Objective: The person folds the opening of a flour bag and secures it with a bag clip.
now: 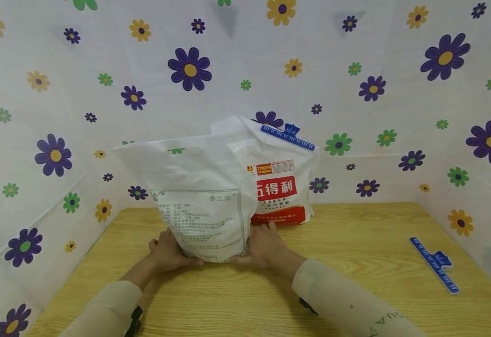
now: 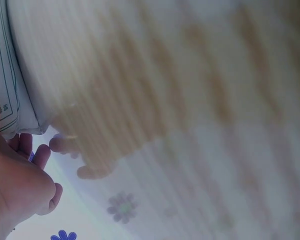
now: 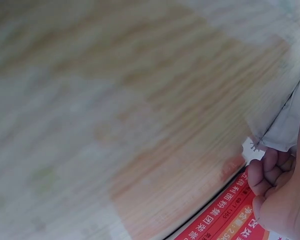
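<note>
A white bag (image 1: 203,201) with a green printed border and lines of text stands upright on the table, its wide top flaring to the left. My left hand (image 1: 168,252) holds its lower left corner, thumb along the front bottom edge. At the lower right corner my right hand (image 1: 266,247) grips the same bag, thumb in front. Both wrist views show fingers curled at the bag's lower corners, beside the left hand (image 2: 22,185) and the right hand (image 3: 280,195). Behind stands a red and white flour bag (image 1: 279,187), its folded top pinched by a blue clip (image 1: 287,137).
A second blue clip (image 1: 435,264), ruler-like with a crown-shaped handle, lies at the right of the wooden table (image 1: 346,252). White cloth (image 1: 245,47) printed with purple, yellow and green flowers hangs behind and at both sides.
</note>
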A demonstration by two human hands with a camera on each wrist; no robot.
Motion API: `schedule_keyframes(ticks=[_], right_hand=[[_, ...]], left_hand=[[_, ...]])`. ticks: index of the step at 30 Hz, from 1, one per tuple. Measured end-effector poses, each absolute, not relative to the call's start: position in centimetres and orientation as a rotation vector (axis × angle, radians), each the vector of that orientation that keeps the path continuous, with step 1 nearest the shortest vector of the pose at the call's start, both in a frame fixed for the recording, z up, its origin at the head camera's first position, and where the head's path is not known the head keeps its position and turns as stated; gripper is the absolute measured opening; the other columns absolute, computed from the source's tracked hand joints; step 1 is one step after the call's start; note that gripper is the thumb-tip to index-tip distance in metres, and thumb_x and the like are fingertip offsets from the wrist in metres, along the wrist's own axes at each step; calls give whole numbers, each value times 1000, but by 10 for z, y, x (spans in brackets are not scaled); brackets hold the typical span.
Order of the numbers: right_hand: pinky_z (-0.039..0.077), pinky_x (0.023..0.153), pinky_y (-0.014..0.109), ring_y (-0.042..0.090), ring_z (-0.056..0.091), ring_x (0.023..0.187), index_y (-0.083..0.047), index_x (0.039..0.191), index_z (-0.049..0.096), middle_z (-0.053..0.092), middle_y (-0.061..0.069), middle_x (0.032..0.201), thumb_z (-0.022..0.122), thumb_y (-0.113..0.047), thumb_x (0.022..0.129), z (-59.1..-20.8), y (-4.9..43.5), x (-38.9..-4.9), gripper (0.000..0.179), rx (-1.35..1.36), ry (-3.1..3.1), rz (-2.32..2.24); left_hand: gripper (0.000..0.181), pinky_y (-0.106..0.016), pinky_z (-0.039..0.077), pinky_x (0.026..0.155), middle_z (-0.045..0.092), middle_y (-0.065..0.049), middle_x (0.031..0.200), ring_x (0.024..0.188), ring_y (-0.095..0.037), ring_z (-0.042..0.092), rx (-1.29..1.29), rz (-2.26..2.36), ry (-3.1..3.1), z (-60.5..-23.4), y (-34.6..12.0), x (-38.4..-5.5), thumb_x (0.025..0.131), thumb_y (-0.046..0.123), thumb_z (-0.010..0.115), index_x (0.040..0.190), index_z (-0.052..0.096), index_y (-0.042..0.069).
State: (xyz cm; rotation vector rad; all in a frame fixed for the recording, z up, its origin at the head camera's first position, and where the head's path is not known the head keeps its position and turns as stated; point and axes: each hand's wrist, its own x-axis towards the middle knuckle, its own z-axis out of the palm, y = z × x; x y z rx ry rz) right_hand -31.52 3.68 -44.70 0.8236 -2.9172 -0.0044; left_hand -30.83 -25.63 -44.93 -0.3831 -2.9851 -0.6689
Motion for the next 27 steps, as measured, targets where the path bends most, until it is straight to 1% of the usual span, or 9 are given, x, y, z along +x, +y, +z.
schedule_keyframes(ticks=[3, 8, 14, 19, 27], right_hand=[[35, 91, 45, 21, 55, 99, -24, 145, 46, 62, -5, 129, 35, -91, 80, -447, 39, -315, 94, 822, -2917, 15], [36, 94, 47, 21, 54, 100, -25, 146, 45, 62, -4, 130, 36, -90, 80, -447, 42, -315, 92, 826, -2920, 28], [35, 91, 44, 21, 53, 97, -22, 141, 49, 64, -2, 121, 35, -91, 80, -448, 46, -315, 93, 809, -2924, -9], [34, 88, 42, 21, 52, 95, -19, 137, 52, 64, -1, 114, 34, -92, 79, -448, 50, -313, 95, 797, -2930, -20], [34, 85, 41, 19, 51, 95, -22, 140, 49, 63, -2, 119, 33, -93, 78, -450, 57, -312, 96, 806, -2924, 22]], left_hand=[[104, -61, 18, 84, 40, -18, 132, 108, -39, 39, -390, -695, -2976, -450, -255, -310, 58, 69, 86, 131, 35, 15], [101, -61, 17, 84, 41, -16, 131, 108, -40, 39, -396, -738, -2971, -450, -252, -310, 57, 66, 88, 128, 37, 16], [99, -62, 17, 84, 41, -18, 132, 110, -41, 39, -414, -734, -2965, -449, -248, -308, 59, 65, 88, 128, 38, 14], [99, -63, 19, 83, 42, -17, 130, 108, -40, 40, -440, -710, -2945, -448, -243, -308, 58, 66, 87, 128, 38, 15], [100, -64, 18, 84, 43, -15, 129, 107, -40, 41, -452, -706, -2940, -448, -237, -307, 58, 67, 87, 129, 39, 16]])
